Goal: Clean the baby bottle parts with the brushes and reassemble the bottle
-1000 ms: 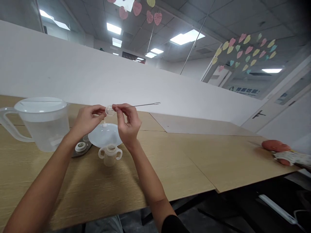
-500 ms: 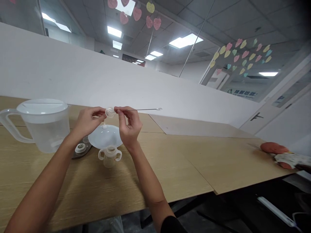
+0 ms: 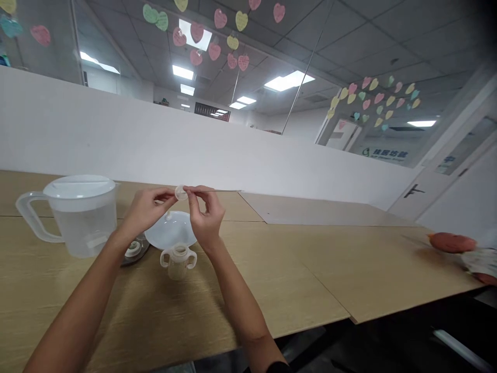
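My left hand (image 3: 152, 206) pinches the rim of a small clear round bottle part (image 3: 180, 192) above a white bowl (image 3: 171, 233). My right hand (image 3: 206, 213) is closed on a thin wire brush (image 3: 229, 190), its twisted wire handle pointing right. The brush's other end reaches the clear part, though the bristles are too small to make out. Below the hands a clear two-handled baby bottle (image 3: 178, 265) stands upright and uncapped on the table. A small pale piece rests in the bowl, partly behind my left hand.
A lidded clear pitcher (image 3: 87, 228) with water stands on the left. Beside the bowl, a dark round tray (image 3: 142, 255) holds a white bottle collar (image 3: 133, 249), partly behind my left forearm. On the wooden table (image 3: 295, 280), a doll-like orange object (image 3: 452, 242) lies far right. A white wall (image 3: 186, 147) borders the back.
The view has tilted up, so everything sits lower in the picture. The brush's looped handle end now shows as a thin line. Both hands keep their holds close together.
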A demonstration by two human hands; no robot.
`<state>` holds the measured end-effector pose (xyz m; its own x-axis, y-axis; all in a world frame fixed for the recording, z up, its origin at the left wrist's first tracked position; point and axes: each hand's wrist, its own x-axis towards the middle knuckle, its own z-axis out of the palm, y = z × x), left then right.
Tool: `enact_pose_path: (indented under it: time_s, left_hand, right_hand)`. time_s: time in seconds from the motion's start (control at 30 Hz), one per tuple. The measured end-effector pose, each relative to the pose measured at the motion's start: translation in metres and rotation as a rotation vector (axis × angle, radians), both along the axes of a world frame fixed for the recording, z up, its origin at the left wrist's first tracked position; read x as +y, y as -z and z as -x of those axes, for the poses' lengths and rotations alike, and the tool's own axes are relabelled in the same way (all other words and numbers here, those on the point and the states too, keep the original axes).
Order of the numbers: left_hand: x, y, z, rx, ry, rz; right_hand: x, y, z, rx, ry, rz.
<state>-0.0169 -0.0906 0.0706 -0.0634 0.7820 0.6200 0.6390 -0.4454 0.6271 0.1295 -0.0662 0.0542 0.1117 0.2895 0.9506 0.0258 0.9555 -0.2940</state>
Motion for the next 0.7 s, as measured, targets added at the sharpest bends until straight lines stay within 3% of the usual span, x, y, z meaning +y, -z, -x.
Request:
enact_pose_path:
  time_s: [0.13,0.3,0.47,0.7]
  left_hand:
    - [-0.006,-0.003,-0.003,0.038,0.048,0.003]
    - [-0.009,-0.002,-0.010,0.066,0.076,-0.033]
    - [-0.003,0.001,-0.009,0.143,0.101,0.039]
    - [0.005,0.006,-0.007,0.283,0.140,0.092]
  right_hand:
    - [0.001,-0.005,-0.008,-0.009,0.034,0.111]
    - [0.007,-0.012,-0.018,0.009,-0.075,0.262]
    - [0.001,-0.026,-0.037,0.054,-0.136,0.300]
    - [-0.005,-0.031,-0.056,0.125,0.033,0.318]
